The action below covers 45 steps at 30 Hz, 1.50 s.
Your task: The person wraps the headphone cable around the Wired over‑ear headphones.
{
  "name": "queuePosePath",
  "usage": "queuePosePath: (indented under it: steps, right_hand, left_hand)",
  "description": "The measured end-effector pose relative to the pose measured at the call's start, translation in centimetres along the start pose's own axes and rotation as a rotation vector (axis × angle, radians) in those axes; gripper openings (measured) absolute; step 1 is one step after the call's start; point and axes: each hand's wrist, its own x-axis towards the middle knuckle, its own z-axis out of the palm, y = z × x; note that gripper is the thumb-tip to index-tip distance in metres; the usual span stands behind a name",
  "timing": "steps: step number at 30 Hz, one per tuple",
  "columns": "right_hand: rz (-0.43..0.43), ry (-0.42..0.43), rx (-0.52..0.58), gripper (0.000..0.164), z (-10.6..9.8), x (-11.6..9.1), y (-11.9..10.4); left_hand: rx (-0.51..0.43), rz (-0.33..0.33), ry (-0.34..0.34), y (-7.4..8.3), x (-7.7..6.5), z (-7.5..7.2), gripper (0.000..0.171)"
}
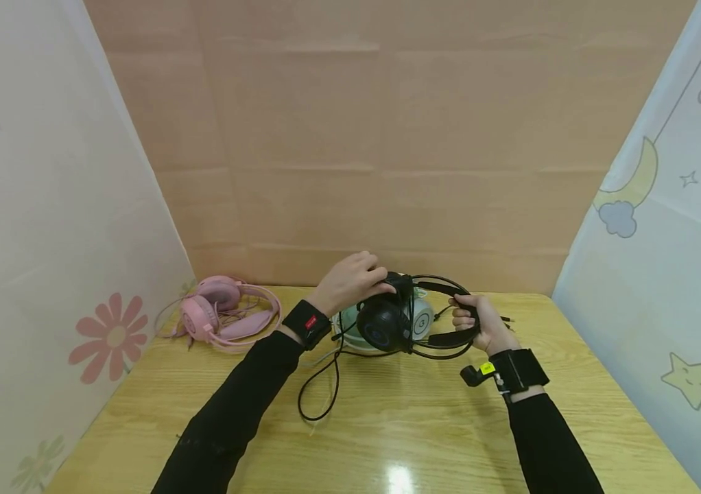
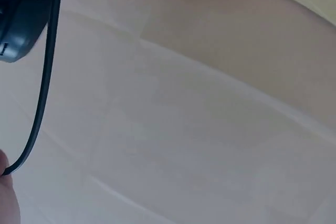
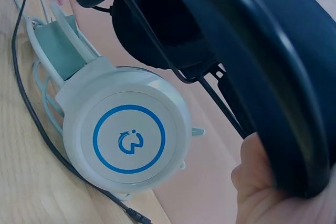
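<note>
My right hand [image 1: 483, 324] grips the padded headband [image 1: 457, 338] of a pair of black headphones [image 1: 380, 325], which is tipped on its side with the ear cups to the left. Over the upper ear cup is my left hand [image 1: 352, 280], its fingers curled. A black cable [image 2: 44, 85] runs into those fingers in the left wrist view, pinched there. Dark strands cross the headphones beside the cups. Behind them, partly covered, lies a white and mint-green headset [image 3: 128, 137] with a blue ring on its cup.
Pink headphones [image 1: 199, 317] lie at the table's back left with their cable bunched. A loop of black cable [image 1: 336, 384] trails on the wooden table [image 1: 400, 425]. A brown paper wall [image 1: 350, 171] stands behind, with patterned panels at both sides.
</note>
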Motion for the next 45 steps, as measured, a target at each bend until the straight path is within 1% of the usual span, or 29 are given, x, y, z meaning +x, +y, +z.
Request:
queuePosePath:
  steps: [3,6,8,11,15,19,23,26,30,33,35,37,39,42,45]
  right_hand:
    - [0.005,0.017,-0.006,0.019,0.1,0.1,0.2]
    - [0.007,0.026,-0.026,0.018,0.2,0.2,0.3]
    - [0.009,0.028,-0.043,0.018,0.3,0.3,0.4]
    - [0.022,0.017,-0.054,0.017,0.5,0.3,0.5]
    - [0.041,-0.018,-0.049,0.02,0.6,0.1,0.4]
    - [0.054,-0.069,-0.049,0.023,0.8,0.0,0.3]
    - [0.07,-0.103,-0.051,0.023,1.0,0.0,0.2]
    - [0.07,-0.095,-0.06,0.021,1.2,0.1,0.3]
    - [0.057,-0.06,-0.083,0.018,1.2,0.2,0.6]
    - [0.051,-0.05,-0.087,0.018,1.1,0.4,0.8]
    - [0.046,-0.045,-0.075,0.018,1.0,0.5,1.0]
    - [0.038,-0.035,-0.069,0.019,0.9,0.6,1.1]
    - [0.028,-0.021,-0.071,0.02,0.9,0.7,1.2]
    - [0.012,0.009,-0.064,0.02,1.0,0.7,1.2]
    - [-0.001,0.032,-0.037,0.02,1.2,0.7,1.2]
  left_hand:
    - [0.029,0.059,0.066,0.5,0.7,-0.3,0.034]
    - [0.057,0.094,0.088,1.2,1.5,-0.5,0.037]
    - [0.07,0.094,0.079,1.6,1.9,-0.6,0.037]
    - [0.099,0.053,0.058,1.7,2.2,-0.4,0.036]
    - [0.13,-0.012,-0.014,1.3,2.0,0.1,0.037]
    - [0.096,-0.028,-0.103,0.7,1.5,0.5,0.034]
    - [0.061,-0.037,-0.16,0.5,1.5,0.7,0.031]
    - [0.024,-0.077,-0.193,0.7,1.8,0.6,0.031]
    - [-0.026,-0.153,-0.288,1.1,2.5,0.4,0.034]
    - [-0.036,-0.211,-0.366,1.3,2.7,0.4,0.039]
    - [-0.043,-0.234,-0.387,1.5,2.7,0.5,0.041]
    - [-0.055,-0.234,-0.383,1.5,2.6,0.4,0.042]
    - [-0.048,-0.204,-0.344,1.6,2.6,0.3,0.043]
    - [0.013,-0.136,-0.234,1.8,2.8,0.0,0.043]
    - [0.067,-0.084,-0.123,1.9,3.2,-0.4,0.044]
